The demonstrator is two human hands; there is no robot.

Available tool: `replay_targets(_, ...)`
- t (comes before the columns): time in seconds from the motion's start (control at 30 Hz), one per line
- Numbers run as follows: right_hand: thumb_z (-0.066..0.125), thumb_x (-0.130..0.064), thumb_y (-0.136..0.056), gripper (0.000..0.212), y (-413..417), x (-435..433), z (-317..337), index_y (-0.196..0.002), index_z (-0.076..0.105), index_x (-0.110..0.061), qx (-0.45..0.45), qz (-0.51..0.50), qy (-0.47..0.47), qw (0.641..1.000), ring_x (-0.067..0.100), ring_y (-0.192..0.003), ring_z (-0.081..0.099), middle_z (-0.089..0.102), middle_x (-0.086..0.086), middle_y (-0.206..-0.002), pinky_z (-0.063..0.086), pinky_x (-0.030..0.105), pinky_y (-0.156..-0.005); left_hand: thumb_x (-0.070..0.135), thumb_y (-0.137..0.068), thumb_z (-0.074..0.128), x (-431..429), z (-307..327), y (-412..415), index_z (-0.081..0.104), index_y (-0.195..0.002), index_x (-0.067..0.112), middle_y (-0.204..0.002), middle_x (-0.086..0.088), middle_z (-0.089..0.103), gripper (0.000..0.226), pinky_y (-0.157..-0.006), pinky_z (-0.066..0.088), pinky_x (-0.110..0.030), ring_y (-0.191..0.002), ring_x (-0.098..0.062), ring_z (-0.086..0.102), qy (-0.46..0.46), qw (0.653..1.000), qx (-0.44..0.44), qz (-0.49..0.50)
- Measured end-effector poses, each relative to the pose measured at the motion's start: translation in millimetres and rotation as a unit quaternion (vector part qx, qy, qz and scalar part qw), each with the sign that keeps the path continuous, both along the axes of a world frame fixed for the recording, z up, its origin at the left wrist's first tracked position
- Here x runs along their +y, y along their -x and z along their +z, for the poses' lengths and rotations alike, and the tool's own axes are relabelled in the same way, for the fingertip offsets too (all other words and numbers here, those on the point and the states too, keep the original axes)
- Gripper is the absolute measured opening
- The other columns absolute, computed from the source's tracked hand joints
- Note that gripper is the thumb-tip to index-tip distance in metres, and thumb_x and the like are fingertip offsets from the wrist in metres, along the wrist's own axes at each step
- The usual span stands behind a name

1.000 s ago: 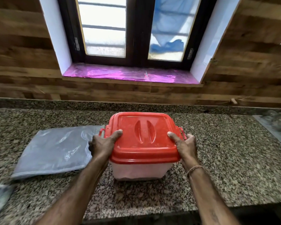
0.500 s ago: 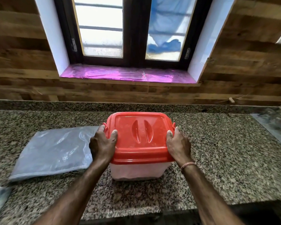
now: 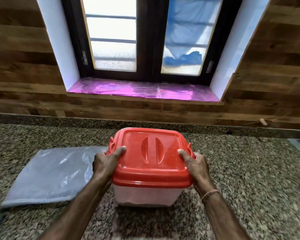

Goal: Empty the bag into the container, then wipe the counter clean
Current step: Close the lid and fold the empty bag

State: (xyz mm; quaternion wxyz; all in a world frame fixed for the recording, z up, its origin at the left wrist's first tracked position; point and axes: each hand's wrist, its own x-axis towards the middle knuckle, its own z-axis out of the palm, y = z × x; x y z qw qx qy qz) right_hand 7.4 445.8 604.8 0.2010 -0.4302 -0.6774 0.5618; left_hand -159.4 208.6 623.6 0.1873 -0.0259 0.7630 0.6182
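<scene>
Head view shows the left hand (image 3: pixel 105 163) and the right hand (image 3: pixel 196 164) clasping the two sides of the red lid (image 3: pixel 150 156), thumbs pressed on top, fingers curled over the side clips. The container (image 3: pixel 145 196) stands on the desk (image 3: pixel 249 170), and the flat grey bag (image 3: pixel 50 174) lies just beside it on the left. I judge the step is closing the lid: press evenly on both sides, then check that each clip sits. No brand, label or writing can be read anywhere.

Speckled granite counter (image 3: pixel 241 179), red-lidded container (image 3: pixel 148 196) at centre, flat clear bag (image 3: pixel 48 174) left
</scene>
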Motion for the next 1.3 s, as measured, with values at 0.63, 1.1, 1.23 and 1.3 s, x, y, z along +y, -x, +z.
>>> replay_targets(0.63,0.077,-0.055,-0.072,0.051,160,198,-6,-0.083,0.073,-0.006,0.020,-0.051,-0.006,0.998,0.023,-0.068,0.066,0.074,0.004,-0.079,0.052,0.033,-0.065,0.048,-0.081,0.080,199,-5,144,0.077,-0.090,0.017,-0.085,-0.006,0.078,0.033,-0.069,0.059,-0.035,-0.078,-0.025,0.074,0.032,0.998,0.055,-0.004)
replay_targets(1.1,0.067,-0.070,-0.076,0.082,156,181,16,-0.132,0.059,-0.010,-0.103,-0.037,-0.145,0.983,0.037,-0.115,0.063,0.066,0.017,-0.127,0.051,0.049,-0.099,0.077,-0.083,0.062,186,-2,134,0.035,-0.160,0.019,-0.157,-0.013,0.048,0.100,-0.117,0.040,-0.049,-0.141,-0.033,0.049,0.066,0.992,0.098,-0.046)
replay_targets(1.23,0.068,-0.045,-0.091,0.072,143,110,29,-0.149,0.044,-0.008,-0.046,-0.091,-0.414,0.905,0.040,-0.143,0.039,0.048,0.021,-0.149,0.033,0.054,-0.117,0.070,-0.086,0.061,117,-17,116,0.025,-0.163,0.020,-0.165,-0.014,0.034,0.099,-0.119,0.037,-0.051,-0.148,-0.029,0.040,0.033,0.994,0.089,-0.051)
replay_targets(1.3,0.070,-0.037,-0.091,0.066,145,58,30,-0.146,0.047,-0.007,0.029,-0.068,-0.477,0.876,0.042,-0.144,0.036,0.046,0.022,-0.150,0.028,0.050,-0.120,0.072,-0.082,0.063,70,-32,112,0.033,-0.160,0.019,-0.160,-0.014,0.042,0.099,-0.118,0.039,-0.047,-0.144,-0.027,0.045,0.066,0.994,0.090,-0.020)
